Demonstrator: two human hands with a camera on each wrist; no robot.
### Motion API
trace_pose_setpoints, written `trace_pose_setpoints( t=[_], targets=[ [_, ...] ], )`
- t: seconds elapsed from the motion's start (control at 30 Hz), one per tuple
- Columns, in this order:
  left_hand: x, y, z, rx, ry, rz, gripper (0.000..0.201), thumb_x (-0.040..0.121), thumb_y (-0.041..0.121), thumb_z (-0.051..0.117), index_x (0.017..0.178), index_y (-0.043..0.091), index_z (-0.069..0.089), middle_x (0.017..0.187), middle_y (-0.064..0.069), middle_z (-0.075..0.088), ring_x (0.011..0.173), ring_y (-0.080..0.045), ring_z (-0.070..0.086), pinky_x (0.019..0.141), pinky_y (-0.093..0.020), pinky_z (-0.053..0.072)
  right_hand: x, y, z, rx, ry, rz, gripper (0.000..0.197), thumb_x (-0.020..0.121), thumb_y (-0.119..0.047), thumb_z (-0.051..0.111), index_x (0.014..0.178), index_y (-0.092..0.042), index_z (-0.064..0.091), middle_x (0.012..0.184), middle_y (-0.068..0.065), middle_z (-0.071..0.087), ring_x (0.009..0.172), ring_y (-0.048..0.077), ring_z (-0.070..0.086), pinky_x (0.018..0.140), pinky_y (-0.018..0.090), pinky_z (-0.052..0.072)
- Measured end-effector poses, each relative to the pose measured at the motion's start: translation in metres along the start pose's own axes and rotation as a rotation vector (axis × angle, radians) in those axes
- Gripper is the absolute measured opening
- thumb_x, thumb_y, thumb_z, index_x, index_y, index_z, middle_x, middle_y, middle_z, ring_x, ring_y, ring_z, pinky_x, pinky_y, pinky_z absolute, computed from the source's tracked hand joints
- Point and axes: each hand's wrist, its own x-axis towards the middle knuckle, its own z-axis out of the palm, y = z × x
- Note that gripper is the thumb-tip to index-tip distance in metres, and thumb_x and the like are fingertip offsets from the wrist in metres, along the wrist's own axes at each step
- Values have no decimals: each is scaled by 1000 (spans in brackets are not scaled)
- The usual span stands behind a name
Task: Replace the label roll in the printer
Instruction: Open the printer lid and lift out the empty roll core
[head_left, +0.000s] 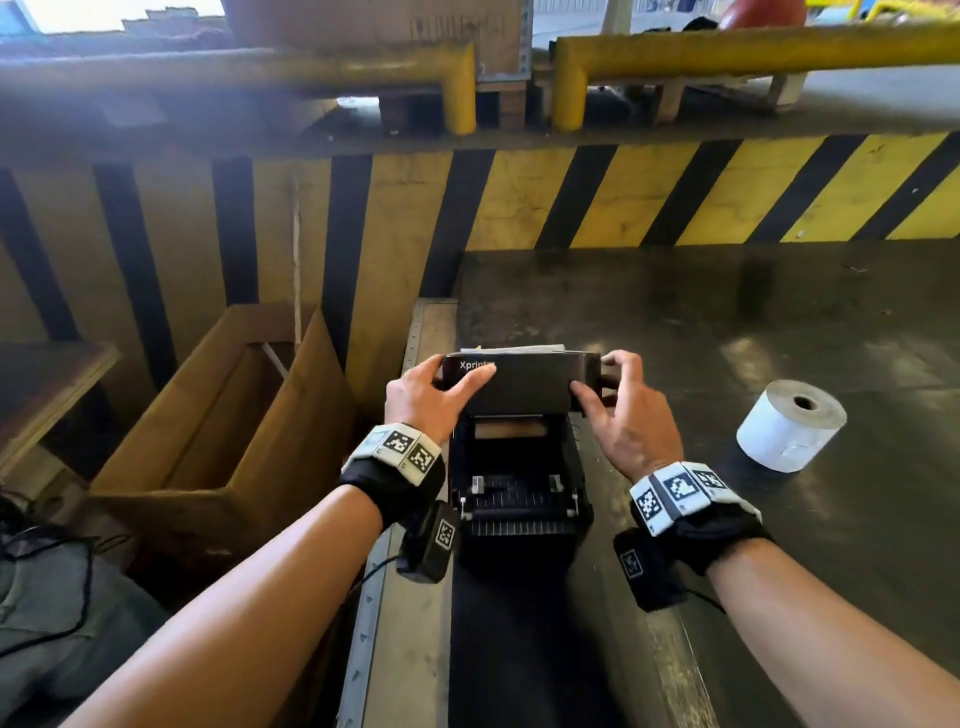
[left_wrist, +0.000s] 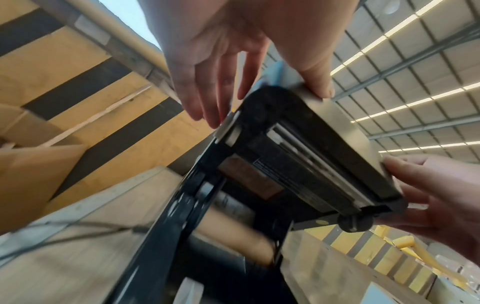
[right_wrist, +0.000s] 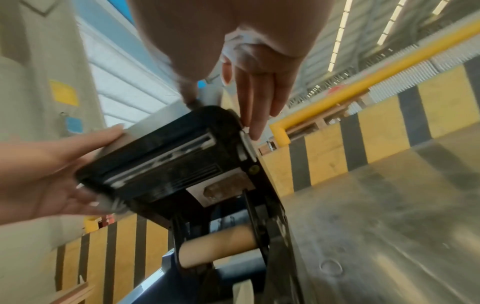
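Black label printer (head_left: 519, 499) on dark metal table (head_left: 727, 312), its black hinged lid (head_left: 522, 382) raised. Left hand (head_left: 423, 397) and right hand (head_left: 628, 410) gripping lid's ends. Empty brown cardboard core (right_wrist: 221, 244) inside, below hands. Fresh white label roll (head_left: 790, 425) right of right hand.

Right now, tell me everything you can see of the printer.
The printer is black, plastic by its look, standing on the dark table. Its lid, marked Xprinter, is raised. The left hand and right hand grip the lid's ends. A bare cardboard core sits inside.
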Motion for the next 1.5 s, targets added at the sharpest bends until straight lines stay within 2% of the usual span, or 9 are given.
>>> trace_pose_setpoints(
  t=[0.17, 0.3, 0.43, 0.8, 1.03, 1.13, 1.27, 1.37, 1.5],
  targets=[
    [46, 21, 2, 9, 62, -44, 55, 71, 71, 56, 73, 17, 67, 79, -3, 69, 80, -21, 63, 70, -29, 47, 30, -10, 2, -75, 6, -129, 31, 91, -33, 50, 116, -14, 48, 103, 11, 67, 88, 30, 65, 67, 26, 42],
    [69, 25, 5, 13, 125, 39, 40, 82, 53, 58, 98, 17, 68, 91, -3, 70, 92, -23, 65, 83, -31, 51, 67, -13, 7, -134, 7, -102, 31, 93, -39, 42, 119, -23, 47, 106, 9, 67, 94, 32, 63, 73, 38, 51],
    [82, 23, 11, 15, 131, 96, 47, 89, 44, 54, 132, 27, 52, 116, -7, 68, 108, -23, 63, 90, -24, 44, 100, -14, 15, -151, -6, -86, 31, 93, -44, 35, 118, -31, 46, 102, 7, 68, 90, 33, 63, 72, 42, 53],
    [120, 22, 21, -42, 113, 26, 46, 89, 48, 50, 131, 32, 53, 128, -7, 62, 117, -21, 59, 91, -21, 40, 136, -4, 28, -143, -9, -54, 36, 93, -45, 37, 125, -33, 52, 110, 7, 67, 101, 31, 61, 82, 38, 50],
    [94, 1, 17, -46, 56, 45, 62, 89, 49, 49, 144, 25, 32, 140, -9, 52, 126, -25, 52, 108, -37, 41, 109, 7, 14, -11, 9, 51, 48, 92, -41, 45, 134, -17, 43, 123, 16, 63, 111, 34, 59, 93, 37, 46],
    [62, -37, 23, 46, 5, 42, 65, 90, 46, 48, 145, 16, 28, 145, -12, 44, 132, -25, 45, 111, -41, 38, 71, 31, 21, -101, -197, 150, 49, 91, -44, 45, 129, -13, 50, 123, 16, 64, 109, 31, 62, 95, 38, 49],
    [28, -76, 40, 219, -224, 123, 56, 94, 42, 41, 143, 16, 33, 149, -7, 40, 137, -21, 38, 114, -33, 32, 27, 43, 40, -162, -562, 157, 51, 92, -35, 47, 138, -14, 39, 136, 13, 54, 125, 30, 50, 101, 29, 37],
    [20, -79, 49, 303, -330, 190, 55, 96, 36, 40, 146, 15, 28, 151, -7, 36, 141, -19, 31, 116, -28, 24, 21, 44, 54, -196, -619, 97, 58, 92, -36, 47, 143, -15, 29, 146, 10, 42, 132, 29, 42, 107, 30, 31],
    [19, -68, 53, 322, -402, 153, 54, 98, 30, 35, 148, 17, 18, 153, -5, 33, 145, -20, 22, 116, -31, 23, 23, 43, 68, -307, -634, 100, 65, 91, -41, 42, 147, -20, 15, 158, 5, 17, 143, 26, 21, 116, 43, 18]
  ],
)
